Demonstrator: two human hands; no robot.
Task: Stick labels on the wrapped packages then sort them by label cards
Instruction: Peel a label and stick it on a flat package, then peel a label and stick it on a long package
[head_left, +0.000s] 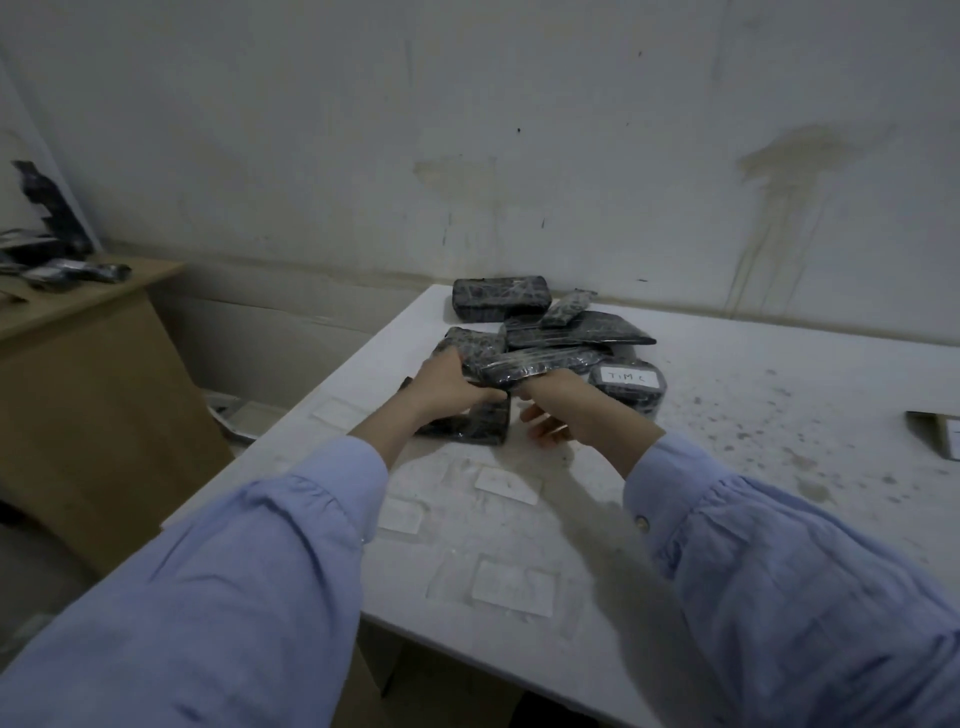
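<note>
A long dark package wrapped in shiny clear film (540, 366) sits at the near edge of the pile, gripped at its near end by both hands: the left hand (447, 387) curls over it, and the right hand (563, 402) closes on it from below. Beside them, a rounded dark package carries a white label reading "TIM C" (627, 378). Blank white label slips (509, 486) lie on the speckled white table (753, 467) against a stained white wall (519, 130).
</note>
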